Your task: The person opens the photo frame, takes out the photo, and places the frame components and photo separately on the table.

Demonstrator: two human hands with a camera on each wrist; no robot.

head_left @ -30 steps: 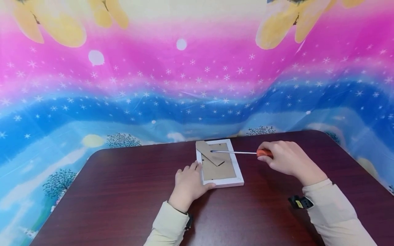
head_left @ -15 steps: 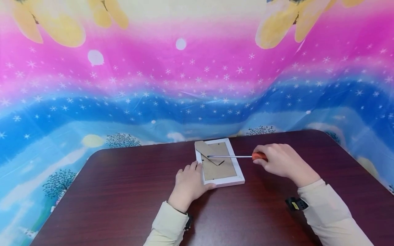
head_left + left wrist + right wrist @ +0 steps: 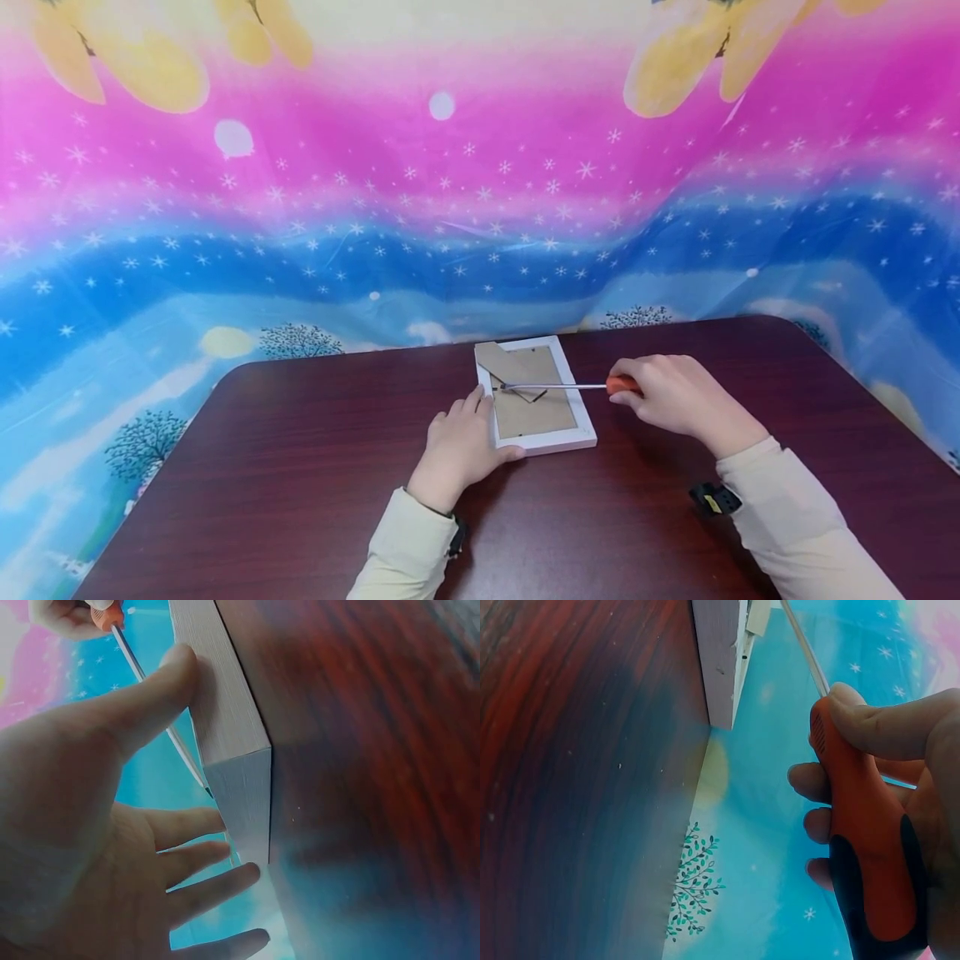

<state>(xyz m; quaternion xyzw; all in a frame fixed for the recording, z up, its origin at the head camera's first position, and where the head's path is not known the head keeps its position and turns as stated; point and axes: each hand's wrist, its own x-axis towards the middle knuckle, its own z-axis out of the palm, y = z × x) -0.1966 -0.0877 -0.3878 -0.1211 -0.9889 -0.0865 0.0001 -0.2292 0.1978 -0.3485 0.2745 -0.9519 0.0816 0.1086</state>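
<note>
A white picture frame (image 3: 586, 435) lies face down on the table, its brown backing board (image 3: 536, 419) upward and a slanted support leg (image 3: 501, 364) across it. Small dark tabs sit along the board's edges. My left hand (image 3: 456, 446) steadies the frame, straight fingers along its left side and thumb (image 3: 180, 671) against the near side. My right hand (image 3: 667, 396) grips a screwdriver (image 3: 874, 825) by its orange and black handle. The metal shaft crosses over the frame, with the tip near the left tab; whether it touches is unclear.
The dark reddish wooden table (image 3: 300, 483) extends around the frame on all sides. Behind it hangs a colourful cloth (image 3: 480, 208) with snowflakes and trees. A black band (image 3: 715, 500) is on the right wrist.
My right hand has moved left and a little toward me, bringing the screwdriver tip from the board's upper middle to near its left edge. The left hand stays nearly still.
</note>
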